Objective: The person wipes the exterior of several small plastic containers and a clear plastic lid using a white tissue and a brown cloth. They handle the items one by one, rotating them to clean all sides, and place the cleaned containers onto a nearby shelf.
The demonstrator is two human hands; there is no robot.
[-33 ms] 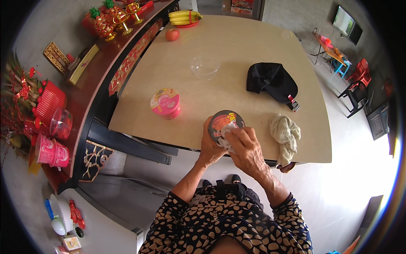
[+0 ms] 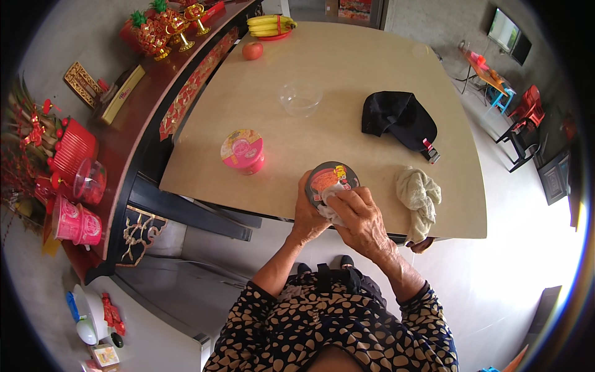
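Note:
My left hand [image 2: 306,217] is wrapped round the side of a dark instant noodle cup [image 2: 316,180] with a printed lid, held above the table's near edge. In my right hand [image 2: 361,217] is a crumpled white tissue [image 2: 333,192], pressed on the lid by bent fingers. The cup's lower side is hidden by my hands. To the left stands a pink instant noodle cup [image 2: 243,152] with a pink and yellow lid. A pale, bunched cloth [image 2: 418,198] lies right of my hands and hangs over the table edge.
On the beige table [image 2: 334,68] are a clear plastic bowl [image 2: 301,100], a black cap [image 2: 396,121], an apple [image 2: 252,51] and bananas [image 2: 269,26] on a red plate. A dark red altar table [image 2: 139,105] with ornaments runs along the left. Chairs [image 2: 527,108] stand far right.
My right hand and the tissue have shifted very slightly left and down over the lid. The left hand and the noodle cup stay in place.

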